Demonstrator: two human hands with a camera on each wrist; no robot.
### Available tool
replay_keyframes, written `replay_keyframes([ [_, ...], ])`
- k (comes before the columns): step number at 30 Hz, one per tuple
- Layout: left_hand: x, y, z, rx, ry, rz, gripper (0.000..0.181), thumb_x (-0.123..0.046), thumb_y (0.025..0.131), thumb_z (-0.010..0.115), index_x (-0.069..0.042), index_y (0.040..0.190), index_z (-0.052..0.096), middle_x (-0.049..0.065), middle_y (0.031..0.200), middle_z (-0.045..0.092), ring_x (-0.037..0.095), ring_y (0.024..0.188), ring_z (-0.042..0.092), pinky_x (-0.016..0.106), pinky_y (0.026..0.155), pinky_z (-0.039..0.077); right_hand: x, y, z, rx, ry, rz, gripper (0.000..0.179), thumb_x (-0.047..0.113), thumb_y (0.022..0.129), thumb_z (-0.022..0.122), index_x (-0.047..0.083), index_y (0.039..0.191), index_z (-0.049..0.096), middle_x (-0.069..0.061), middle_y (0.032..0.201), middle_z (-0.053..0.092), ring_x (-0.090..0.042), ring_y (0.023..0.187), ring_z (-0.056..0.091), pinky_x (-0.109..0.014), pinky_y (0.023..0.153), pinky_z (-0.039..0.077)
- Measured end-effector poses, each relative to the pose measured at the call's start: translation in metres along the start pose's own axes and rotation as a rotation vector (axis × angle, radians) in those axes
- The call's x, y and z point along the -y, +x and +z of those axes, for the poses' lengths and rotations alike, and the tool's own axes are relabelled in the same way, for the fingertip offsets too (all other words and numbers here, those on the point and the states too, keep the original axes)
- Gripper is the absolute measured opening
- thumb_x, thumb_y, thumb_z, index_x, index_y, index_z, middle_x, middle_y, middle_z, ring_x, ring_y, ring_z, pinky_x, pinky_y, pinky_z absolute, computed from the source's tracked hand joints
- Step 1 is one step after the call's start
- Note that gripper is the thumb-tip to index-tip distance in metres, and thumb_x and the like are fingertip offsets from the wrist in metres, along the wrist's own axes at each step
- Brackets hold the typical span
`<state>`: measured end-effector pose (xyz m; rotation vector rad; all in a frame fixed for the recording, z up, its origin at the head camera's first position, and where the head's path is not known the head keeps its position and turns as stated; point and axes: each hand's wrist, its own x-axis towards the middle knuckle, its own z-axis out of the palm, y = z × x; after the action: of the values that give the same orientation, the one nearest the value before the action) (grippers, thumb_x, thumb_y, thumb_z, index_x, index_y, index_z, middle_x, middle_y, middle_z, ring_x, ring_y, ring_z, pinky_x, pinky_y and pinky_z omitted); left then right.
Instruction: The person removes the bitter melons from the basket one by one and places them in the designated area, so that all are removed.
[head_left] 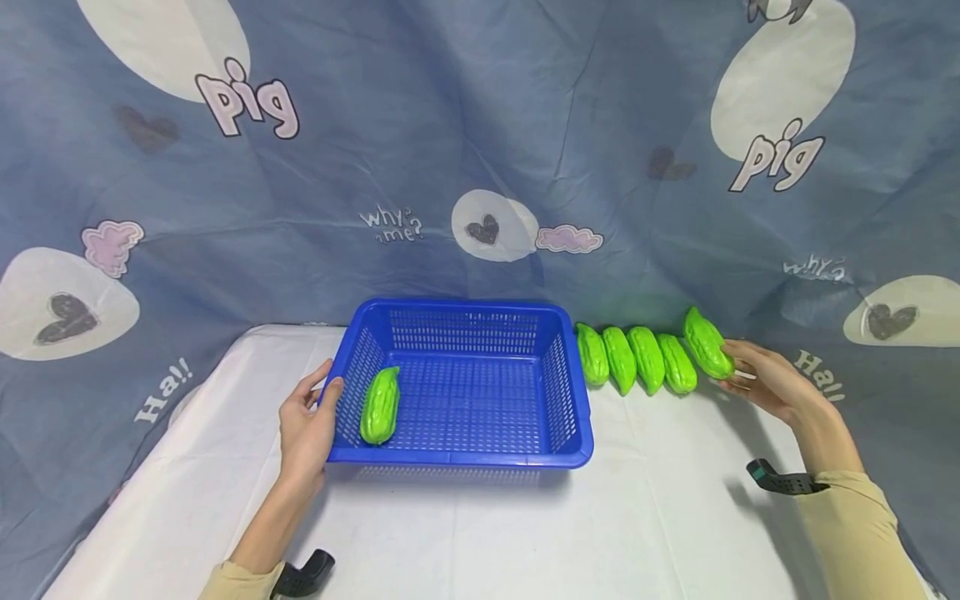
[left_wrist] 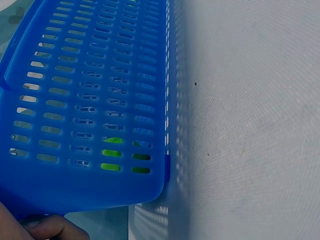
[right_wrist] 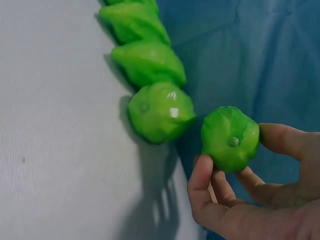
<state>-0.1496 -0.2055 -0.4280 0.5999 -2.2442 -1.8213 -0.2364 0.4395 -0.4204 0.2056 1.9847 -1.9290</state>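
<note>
A blue plastic basket (head_left: 465, 457) stands on the white-covered table, and my left hand (head_left: 306, 429) grips its left rim. In the left wrist view, fingertips (left_wrist: 57, 227) show at the edge of the basket wall (left_wrist: 75, 185). One bright green bitter melon (head_left: 380, 406) lies inside, near the left wall. My right hand (head_left: 772, 379) pinches another bitter melon (head_left: 705, 342) between thumb and fingers, raised above the table at the right end of a row. The right wrist view shows this held bitter melon (right_wrist: 230, 140) end-on, apart from the nearest bitter melon in the row (right_wrist: 160, 112).
Several more bitter melons (head_left: 620, 358) lie side by side to the right of the basket, close to its wall. A blue printed cloth (head_left: 420, 150) hangs behind the white tabletop (head_left: 480, 542). Dark straps with devices sit on both wrists.
</note>
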Motion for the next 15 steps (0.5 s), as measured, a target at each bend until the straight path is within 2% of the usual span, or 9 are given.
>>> replay_keyframes([
  [3,0.0,0.0,0.0,-0.001,0.007,0.001,0.052,-0.035,0.112,0.056,-0.02,0.162,0.051,-0.003,0.114,0.059,-0.002,0.078,0.055,0.018,0.066,0.048,-0.006,0.001,-0.005,-0.006,0.048,0.012,0.02,0.035,0.115,0.05,0.03,0.133,0.058,0.01,0.124,0.053,-0.007,0.1,0.066,-0.029,0.093,0.061],
  [4,0.0,0.0,0.001,0.0,0.007,0.002,0.052,-0.035,0.112,0.056,-0.02,0.162,0.051,-0.002,0.115,0.06,-0.002,0.079,0.055,0.018,0.066,0.048,-0.009,0.001,-0.006,-0.01,0.052,0.017,0.014,0.034,0.115,0.05,0.032,0.124,0.061,0.01,0.119,0.055,-0.009,0.098,0.066,-0.029,0.091,0.061],
  [6,0.0,0.0,0.001,0.002,0.007,0.002,0.052,-0.035,0.112,0.056,-0.02,0.162,0.051,-0.002,0.118,0.06,-0.003,0.08,0.056,0.017,0.067,0.048,-0.013,0.002,-0.007,-0.023,0.031,0.025,0.014,0.034,0.115,0.049,0.033,0.117,0.063,0.008,0.117,0.055,-0.01,0.097,0.065,-0.029,0.09,0.061],
  [7,0.001,0.0,0.001,0.003,0.004,0.002,0.052,-0.034,0.112,0.056,-0.02,0.162,0.051,-0.001,0.119,0.06,-0.003,0.08,0.056,0.017,0.068,0.049,-0.016,0.003,-0.008,-0.033,-0.001,0.026,0.014,0.034,0.116,0.049,0.032,0.121,0.062,0.006,0.119,0.053,-0.008,0.097,0.064,-0.028,0.09,0.061],
  [9,0.001,0.0,0.001,0.0,0.002,0.002,0.052,-0.034,0.112,0.057,-0.02,0.161,0.051,-0.002,0.117,0.061,-0.003,0.079,0.057,0.017,0.067,0.049,-0.019,0.004,-0.007,-0.053,-0.075,0.027,0.029,0.037,0.116,0.047,0.025,0.141,0.055,0.002,0.13,0.047,-0.005,0.098,0.063,-0.027,0.091,0.061],
  [11,0.001,-0.001,0.0,-0.001,0.002,0.003,0.052,-0.034,0.112,0.057,-0.02,0.161,0.052,-0.004,0.113,0.061,-0.003,0.077,0.056,0.018,0.066,0.049,-0.022,0.005,-0.007,-0.069,-0.154,0.027,0.054,0.04,0.116,0.045,0.014,0.162,0.036,-0.002,0.139,0.04,0.0,0.1,0.062,-0.025,0.092,0.06],
  [12,0.001,0.0,0.0,-0.002,0.003,0.004,0.052,-0.034,0.112,0.057,-0.02,0.161,0.052,-0.005,0.111,0.061,-0.003,0.076,0.056,0.018,0.065,0.049,-0.023,0.006,-0.006,-0.075,-0.19,0.026,0.065,0.041,0.116,0.043,0.006,0.168,0.024,-0.003,0.14,0.039,0.002,0.1,0.062,-0.025,0.093,0.06],
  [14,0.001,0.0,0.0,-0.005,0.008,0.005,0.052,-0.034,0.112,0.057,-0.019,0.161,0.052,-0.007,0.108,0.061,-0.002,0.074,0.055,0.019,0.065,0.048,-0.023,0.008,-0.003,-0.081,-0.268,0.019,0.079,0.043,0.117,0.041,-0.007,0.17,0.009,-0.001,0.138,0.043,0.004,0.1,0.061,-0.024,0.093,0.06],
  [15,0.001,0.0,0.0,-0.004,0.008,0.006,0.052,-0.034,0.112,0.057,-0.019,0.161,0.051,-0.007,0.108,0.061,-0.002,0.074,0.055,0.019,0.065,0.048,-0.023,0.008,-0.002,-0.084,-0.303,0.015,0.082,0.043,0.117,0.041,-0.01,0.169,0.006,0.001,0.134,0.047,0.004,0.099,0.061,-0.023,0.093,0.06],
])
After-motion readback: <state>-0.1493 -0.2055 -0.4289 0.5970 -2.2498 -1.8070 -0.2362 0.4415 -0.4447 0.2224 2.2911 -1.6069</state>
